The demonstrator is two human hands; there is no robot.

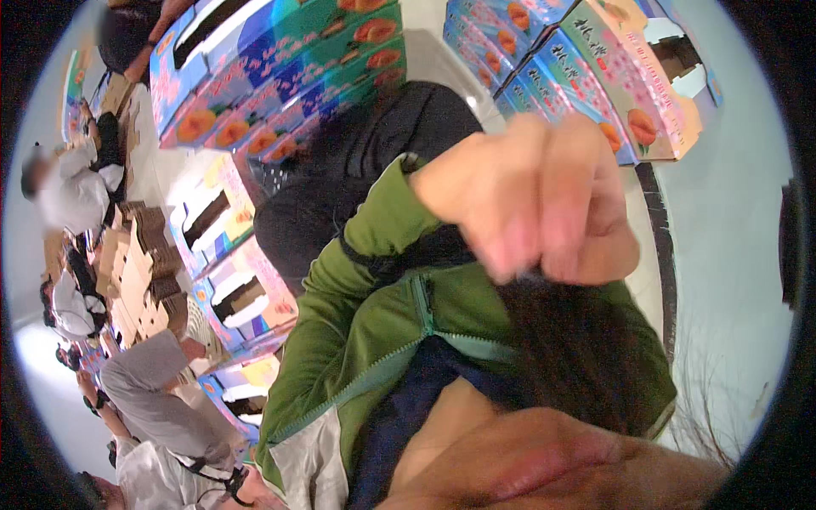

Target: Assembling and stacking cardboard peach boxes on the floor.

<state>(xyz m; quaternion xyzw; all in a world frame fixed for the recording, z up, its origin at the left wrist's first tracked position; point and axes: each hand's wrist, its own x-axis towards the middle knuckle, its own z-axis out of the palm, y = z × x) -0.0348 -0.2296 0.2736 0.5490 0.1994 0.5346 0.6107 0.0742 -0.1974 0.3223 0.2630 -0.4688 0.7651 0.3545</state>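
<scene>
My left hand [518,187], slightly blurred, is raised in front of my chest with its fingers curled down. The fingertips close on a lock of long dark hair [561,340] that hangs over my green zip jacket [357,340]. Its green sleeve comes up from the left, with a dark band near the wrist. More skin shows at the right side of the fingers; I cannot make out whether this is my right hand, pressed against the left. My right forearm is hidden behind the hair. Below lie my dark trousers [408,136]. No box is touched by the visible hand.
Printed blue-and-pink carton boxes with handle holes stand in a row [280,85] ahead, another stack [612,85] at the far right, and more boxes [242,297] at my left. Several people sit further left beside piles of brown cardboard [132,272]. A pale wall [731,255] runs along the right.
</scene>
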